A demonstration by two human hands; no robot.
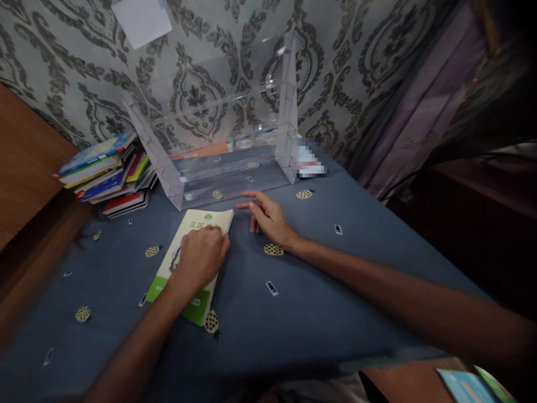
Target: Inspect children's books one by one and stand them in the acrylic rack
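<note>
A cream and green paperback book (197, 299) lies face up on the table, tilted to the right at its top. My left hand (202, 254) rests on its cover, fingers curled under, with the thumb side by the book's right edge; the fingertips are hidden. To the right of the book, my right hand (268, 217) hovers just over the tablecloth. Its index finger points left towards the book's upper corner, fingers apart and holding nothing. Behind both hands stands a clear plastic rack (287, 140) with tiered shelves.
A leaning stack of books (111, 173) sits at the left by a wooden panel (29, 162). More printed items (205, 150) show behind the rack, and a partly blurred item (308, 159) lies at its right. Dark blue cloth (335, 291) covers the table; a curtain (423, 106) hangs at right.
</note>
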